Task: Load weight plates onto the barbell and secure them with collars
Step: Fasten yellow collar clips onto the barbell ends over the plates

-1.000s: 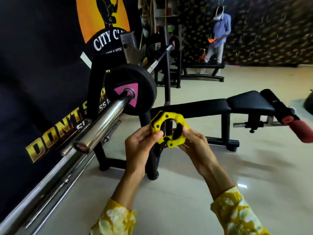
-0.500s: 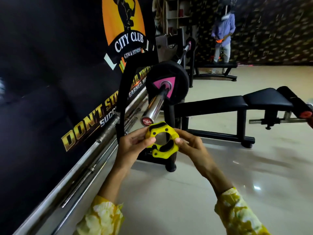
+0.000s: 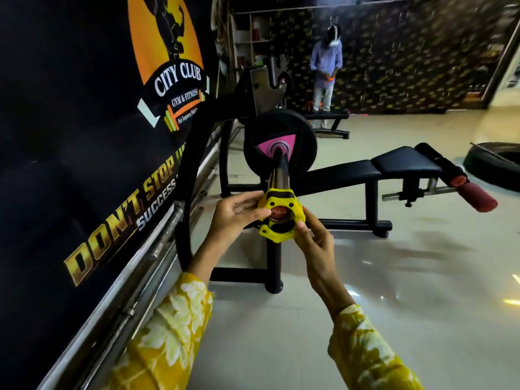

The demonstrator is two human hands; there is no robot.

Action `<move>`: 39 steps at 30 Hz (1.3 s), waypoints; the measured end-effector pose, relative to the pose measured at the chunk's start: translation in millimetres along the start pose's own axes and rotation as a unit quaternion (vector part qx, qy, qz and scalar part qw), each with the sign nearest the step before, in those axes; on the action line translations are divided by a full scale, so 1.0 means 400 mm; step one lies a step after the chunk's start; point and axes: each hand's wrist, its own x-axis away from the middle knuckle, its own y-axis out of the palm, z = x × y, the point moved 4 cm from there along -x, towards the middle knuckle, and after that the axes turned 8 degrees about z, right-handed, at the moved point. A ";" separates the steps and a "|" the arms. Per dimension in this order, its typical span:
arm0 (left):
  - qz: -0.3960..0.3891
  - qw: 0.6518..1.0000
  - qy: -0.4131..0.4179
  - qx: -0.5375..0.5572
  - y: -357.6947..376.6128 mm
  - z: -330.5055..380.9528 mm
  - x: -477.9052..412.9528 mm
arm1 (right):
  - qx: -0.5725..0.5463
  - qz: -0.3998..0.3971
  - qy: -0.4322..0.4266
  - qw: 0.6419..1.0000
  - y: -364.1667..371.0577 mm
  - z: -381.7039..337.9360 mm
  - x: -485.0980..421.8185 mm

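From here the yellow collar [image 3: 278,215] covers the tip of the barbell sleeve [image 3: 278,171], so I can't tell how far it has slid on. The weight plate [image 3: 305,143] hides the bar behind it. Both sleeves [image 3: 171,327] run off the bottom edge.

The bar [image 3: 279,172] is shiny chrome metal, the collar [image 3: 274,205] matt yellow plastic, the floor [image 3: 394,277] glossy tile.

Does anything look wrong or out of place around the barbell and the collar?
Nothing stands out. Both hands hold the yellow collar squarely at the tip of the barbell sleeve, and the black plate sits flat farther up it.
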 end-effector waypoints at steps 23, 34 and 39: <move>0.163 0.974 -0.005 -0.159 0.091 -0.103 -0.458 | 0.137 0.068 0.166 0.974 0.060 0.020 -0.427; 0.132 0.975 0.010 -0.180 0.158 -0.074 -0.630 | -0.006 0.054 0.305 0.951 0.060 0.123 -0.612; 0.209 0.926 0.043 -0.312 0.137 -0.046 -0.604 | -0.093 0.013 0.315 0.944 0.066 0.118 -0.649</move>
